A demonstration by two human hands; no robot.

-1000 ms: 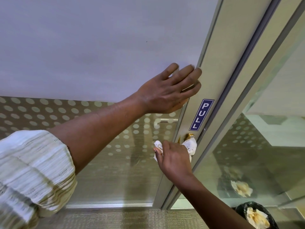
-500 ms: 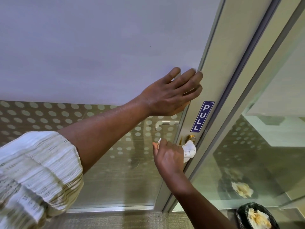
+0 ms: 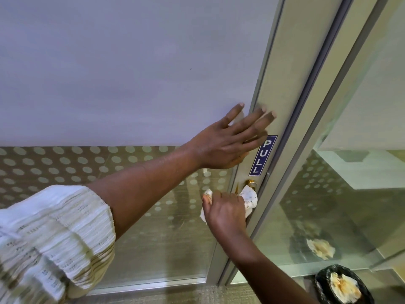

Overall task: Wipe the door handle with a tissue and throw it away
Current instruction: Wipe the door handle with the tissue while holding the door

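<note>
My right hand [image 3: 225, 212] is shut on a crumpled white tissue [image 3: 249, 199] and presses it against the door handle, most of which is hidden under hand and tissue. Only the handle's brass mount [image 3: 251, 183] shows, just above the tissue on the grey door frame [image 3: 282, 88]. My left hand [image 3: 228, 141] lies flat and open against the door, fingers spread, beside a blue PULL sign [image 3: 262, 155]. A black-lined trash bin [image 3: 343, 286] holding used tissues stands on the floor at the bottom right.
The door has frosted glass above and a dotted glass panel [image 3: 65, 163] below. A second glass panel [image 3: 350, 205] to the right reflects the bin. Carpeted floor [image 3: 197, 297] runs along the bottom edge.
My right hand has shifted slightly up along the handle with the tissue. My left hand has stayed on the door, its fingers now more spread. The view has tilted a little.
</note>
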